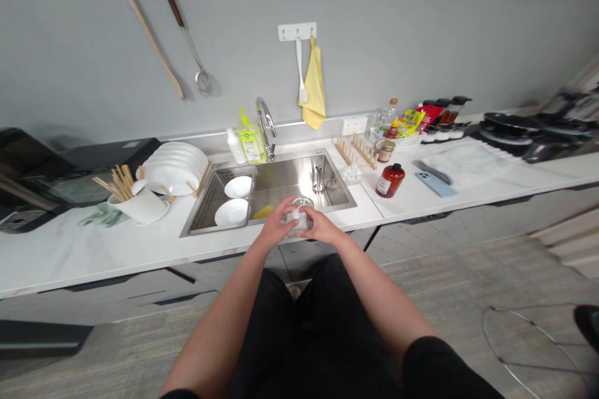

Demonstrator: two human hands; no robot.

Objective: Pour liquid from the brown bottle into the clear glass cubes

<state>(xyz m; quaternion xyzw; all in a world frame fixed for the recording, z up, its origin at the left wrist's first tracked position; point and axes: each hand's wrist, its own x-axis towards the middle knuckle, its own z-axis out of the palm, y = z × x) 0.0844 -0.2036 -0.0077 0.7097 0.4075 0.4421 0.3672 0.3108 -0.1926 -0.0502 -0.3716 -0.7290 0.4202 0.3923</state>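
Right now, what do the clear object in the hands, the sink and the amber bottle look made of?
Clear object: glass or clear plastic; see-through, but too small here to settle which.
Sink: probably stainless steel with a satin finish, judging by its grey metallic sheen.
Amber bottle: tinted plastic or glass, smooth and glossy; its body looks translucent and shiny.

a kitchen, with sink [283, 182], plates [175, 168] and pans [508, 126]
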